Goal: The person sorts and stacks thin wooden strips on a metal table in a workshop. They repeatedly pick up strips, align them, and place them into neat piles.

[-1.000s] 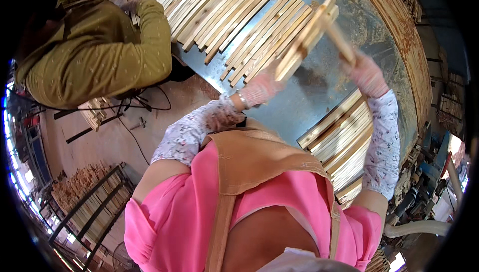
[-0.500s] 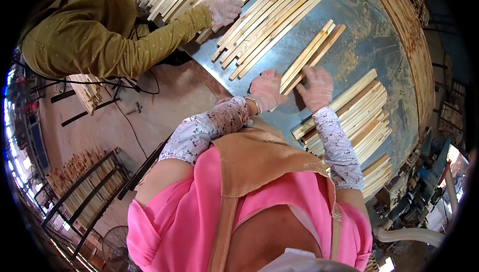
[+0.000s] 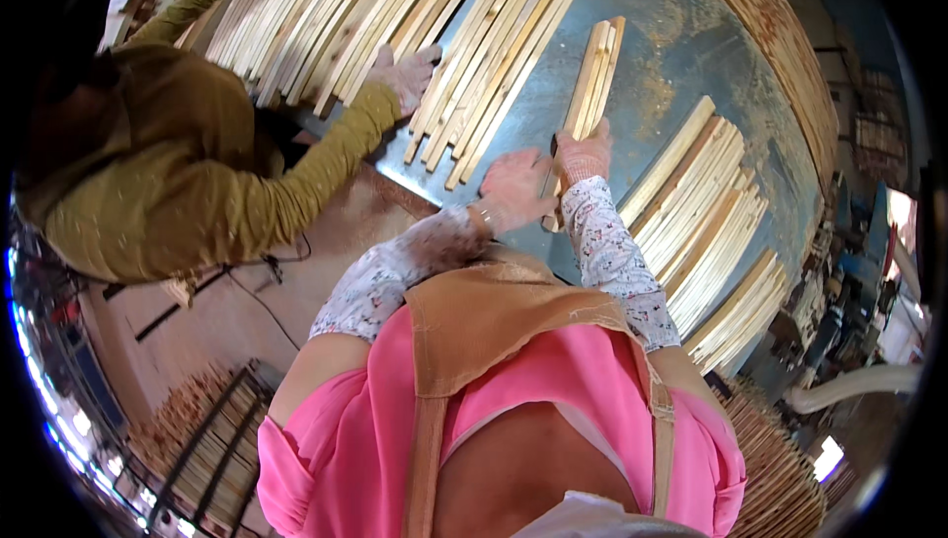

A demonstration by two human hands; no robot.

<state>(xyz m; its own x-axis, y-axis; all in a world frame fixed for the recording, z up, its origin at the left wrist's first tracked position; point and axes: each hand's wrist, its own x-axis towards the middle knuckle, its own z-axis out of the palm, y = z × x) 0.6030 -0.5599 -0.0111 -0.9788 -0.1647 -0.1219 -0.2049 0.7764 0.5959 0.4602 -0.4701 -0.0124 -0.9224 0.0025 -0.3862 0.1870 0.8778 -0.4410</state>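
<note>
Both my hands wear thin pale gloves. My right hand [image 3: 585, 153] is closed around a small bundle of wooden strips [image 3: 598, 69], which lies pointing away from me on the metal tabletop [image 3: 513, 227]. The strips lie close together, their far ends slightly uneven. Beside the near end of the bundle, on its left, is my left hand [image 3: 517, 190]. Its thumb and fingers are apart and close to the wood; whether they touch it is hard to tell. The palm side of my right hand is hidden.
More strips [image 3: 494, 69] lie in a row left of the bundle, several others [image 3: 696, 212] to the right. A co-worker's gloved hand [image 3: 403, 79] rests by the left row. A curved wooden edge [image 3: 780, 54] bounds the far right; a rack of strips [image 3: 212, 439] stands lower left.
The strips between my hands have come together and turned more straight away from me. My right hand has closed around them. The co-worker's arm and the whole view have shifted.
</note>
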